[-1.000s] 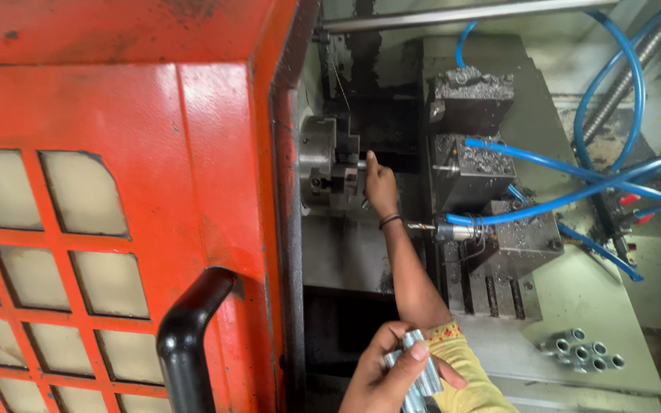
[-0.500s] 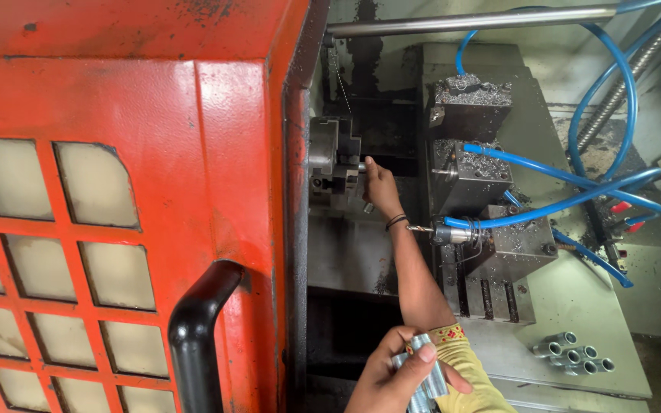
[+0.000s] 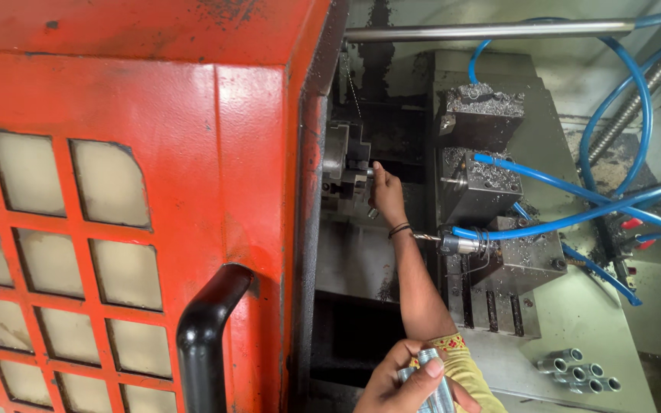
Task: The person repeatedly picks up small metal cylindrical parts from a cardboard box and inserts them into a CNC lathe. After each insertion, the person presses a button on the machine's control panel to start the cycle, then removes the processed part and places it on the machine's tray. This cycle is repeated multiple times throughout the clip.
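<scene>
Workpiece: a small metal part sits in the chuck (image 3: 343,164) of the lathe, far behind the red door; its shape is too small to tell
Right hand (image 3: 386,195): reaches far into the machine, fingertips (image 3: 377,166) closed on the part at the chuck face; dark band on the wrist
Left hand (image 3: 403,380): near bottom edge, fingers wrapped round a bundle of silver metal tubes (image 3: 428,381)
Drill bit (image 3: 428,239): just right of the right forearm, tip pointing left from the tool block (image 3: 483,191)
Blue hoses (image 3: 575,218): run from the tool block to the right
Finished tubes (image 3: 575,369): loose pile on the grey bed, near right
Red door (image 3: 131,206): fills the left, with a black handle (image 3: 206,329) and mesh windows
</scene>
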A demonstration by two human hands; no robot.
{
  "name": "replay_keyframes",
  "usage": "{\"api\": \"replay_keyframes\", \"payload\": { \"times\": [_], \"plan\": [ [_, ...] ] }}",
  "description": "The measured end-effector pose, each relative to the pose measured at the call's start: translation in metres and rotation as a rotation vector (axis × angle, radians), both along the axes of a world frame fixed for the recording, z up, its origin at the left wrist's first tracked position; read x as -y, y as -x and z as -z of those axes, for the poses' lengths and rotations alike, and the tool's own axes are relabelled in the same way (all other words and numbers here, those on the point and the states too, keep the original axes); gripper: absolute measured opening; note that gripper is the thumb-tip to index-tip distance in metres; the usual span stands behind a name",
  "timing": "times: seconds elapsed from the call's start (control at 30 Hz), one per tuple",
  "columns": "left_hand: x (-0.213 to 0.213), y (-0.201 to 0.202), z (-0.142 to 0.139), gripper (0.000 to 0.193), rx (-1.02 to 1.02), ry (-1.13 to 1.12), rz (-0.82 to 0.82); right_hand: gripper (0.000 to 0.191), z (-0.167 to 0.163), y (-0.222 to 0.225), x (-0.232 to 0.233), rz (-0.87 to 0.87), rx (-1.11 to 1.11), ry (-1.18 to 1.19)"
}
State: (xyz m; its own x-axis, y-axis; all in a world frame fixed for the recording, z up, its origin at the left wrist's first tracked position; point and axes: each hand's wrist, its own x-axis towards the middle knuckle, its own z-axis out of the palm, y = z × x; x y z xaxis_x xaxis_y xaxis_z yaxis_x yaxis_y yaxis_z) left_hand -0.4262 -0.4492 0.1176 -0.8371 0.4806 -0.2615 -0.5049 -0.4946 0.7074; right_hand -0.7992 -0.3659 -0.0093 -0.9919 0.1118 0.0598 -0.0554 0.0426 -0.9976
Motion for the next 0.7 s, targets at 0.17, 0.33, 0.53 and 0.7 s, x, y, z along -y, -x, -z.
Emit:
{"api": "replay_keyframes", "payload": {
  "times": [0.17,0.33,0.53,0.7],
  "plan": [
    [0.001,0.005,-0.007,0.038,-0.067,0.055,-0.036,0.063,0.002,0.001,0.005,0.059,-0.035,0.002],
    [0.014,0.003,-0.039,0.033,0.134,0.127,-0.009,0.058,-0.002,-0.005,0.014,0.092,-0.168,0.114],
    [0.026,0.001,-0.067,0.030,0.005,0.051,-0.054,0.056,-0.014,-0.101,0.036,0.330,-0.227,0.206],
    [0.022,-0.005,-0.059,0.027,0.022,0.062,-0.017,0.025,-0.036,-0.282,0.001,0.209,0.043,0.243]
  ]
}}
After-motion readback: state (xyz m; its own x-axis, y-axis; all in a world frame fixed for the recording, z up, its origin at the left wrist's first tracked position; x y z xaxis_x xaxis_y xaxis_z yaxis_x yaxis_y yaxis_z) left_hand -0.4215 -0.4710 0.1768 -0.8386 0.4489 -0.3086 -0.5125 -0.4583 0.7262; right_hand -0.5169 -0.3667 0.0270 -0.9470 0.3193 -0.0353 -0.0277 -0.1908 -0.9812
